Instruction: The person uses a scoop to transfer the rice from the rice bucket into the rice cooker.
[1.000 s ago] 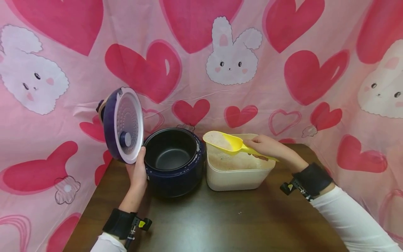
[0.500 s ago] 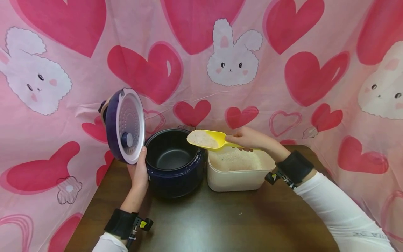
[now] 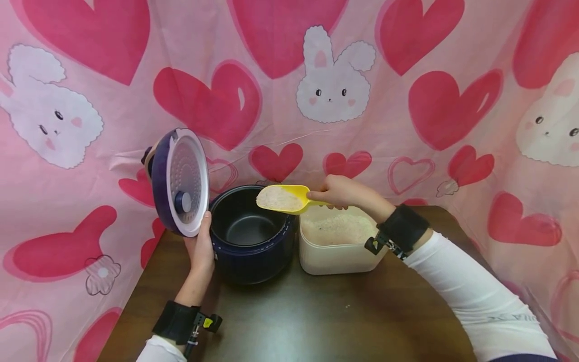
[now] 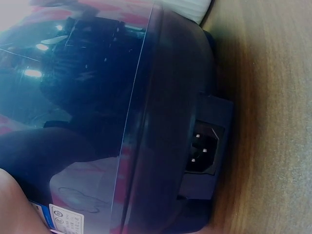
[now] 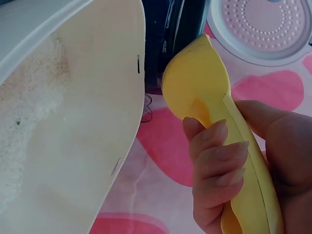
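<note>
A yellow scoop (image 3: 299, 193) heaped with pale rice (image 3: 277, 199) hangs level over the right rim of a dark blue rice cooker (image 3: 253, 266). My right hand (image 3: 343, 191) grips its handle; curled fingers and thumb show round the scoop (image 5: 197, 80) in the right wrist view. The cooker's black inner pot (image 3: 249, 230) looks empty. At the cooker's left, my left hand (image 3: 200, 250) holds the raised lid (image 3: 186, 171) at its lower edge, thumb on the rim and the other fingers hidden. In the left wrist view the cooker's glossy side (image 4: 97, 107) fills most of the frame.
A cream bin (image 3: 339, 259) with rice inside stands close to the cooker's right. Both sit on a dark wooden table (image 3: 289, 317). A power socket (image 4: 202, 148) shows low on the cooker. Behind hangs a pink cloth (image 3: 280, 120) with hearts and rabbits.
My right hand has carried the filled scoop left, from above the bin to the cooker's right rim. My left hand and the lid have stayed nearly still.
</note>
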`<state>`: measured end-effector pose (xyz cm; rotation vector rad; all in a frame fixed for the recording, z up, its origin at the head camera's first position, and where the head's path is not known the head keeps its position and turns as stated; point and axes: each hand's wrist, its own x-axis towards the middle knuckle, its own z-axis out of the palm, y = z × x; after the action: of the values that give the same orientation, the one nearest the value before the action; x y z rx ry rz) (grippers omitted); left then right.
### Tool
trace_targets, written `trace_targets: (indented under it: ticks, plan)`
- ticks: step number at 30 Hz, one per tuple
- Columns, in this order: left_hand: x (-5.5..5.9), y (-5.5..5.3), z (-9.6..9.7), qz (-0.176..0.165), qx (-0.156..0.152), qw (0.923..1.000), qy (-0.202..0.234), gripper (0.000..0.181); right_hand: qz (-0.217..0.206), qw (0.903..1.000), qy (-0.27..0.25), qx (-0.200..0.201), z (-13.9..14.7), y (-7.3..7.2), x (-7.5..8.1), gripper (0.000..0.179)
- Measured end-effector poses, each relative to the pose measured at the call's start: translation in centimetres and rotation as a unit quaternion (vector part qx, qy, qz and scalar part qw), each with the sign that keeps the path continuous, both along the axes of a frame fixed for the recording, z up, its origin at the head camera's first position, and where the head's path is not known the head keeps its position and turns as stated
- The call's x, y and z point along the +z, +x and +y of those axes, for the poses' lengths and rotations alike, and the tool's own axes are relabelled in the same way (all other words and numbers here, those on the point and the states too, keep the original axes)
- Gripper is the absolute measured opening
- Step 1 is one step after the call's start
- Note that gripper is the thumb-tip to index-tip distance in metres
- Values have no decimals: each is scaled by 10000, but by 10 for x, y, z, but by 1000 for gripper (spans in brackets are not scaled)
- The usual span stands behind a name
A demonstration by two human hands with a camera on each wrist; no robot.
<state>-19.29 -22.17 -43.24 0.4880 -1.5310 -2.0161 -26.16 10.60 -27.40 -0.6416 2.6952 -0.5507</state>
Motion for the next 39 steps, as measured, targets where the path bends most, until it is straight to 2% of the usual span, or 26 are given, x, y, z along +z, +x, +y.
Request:
trace_targets:
  ticks: [7,11,20,29,35,39]
  plan:
    - [-1,0,1,38,44,10000,27,71,281,9995,119,40,-10,1,3,33]
    - [0,0,1,84,54,9999,62,68,499,9983,301,56,-16,2,5,36]
    - [1,0,3,121,101,9998,95,66,1167,9911,621,182,-29,10,9,36]
    - [3,-1,3,-68,23,9999,-119,64,1375,9874,786,10,-34,14,11,39]
    - [2,0,4,84,107,9999,51,64,1437,9854,907,-65,-37,18,10,38]
    - [1,0,4,127,149,9997,109,60,1628,9802,1119,-115,-41,22,10,40]
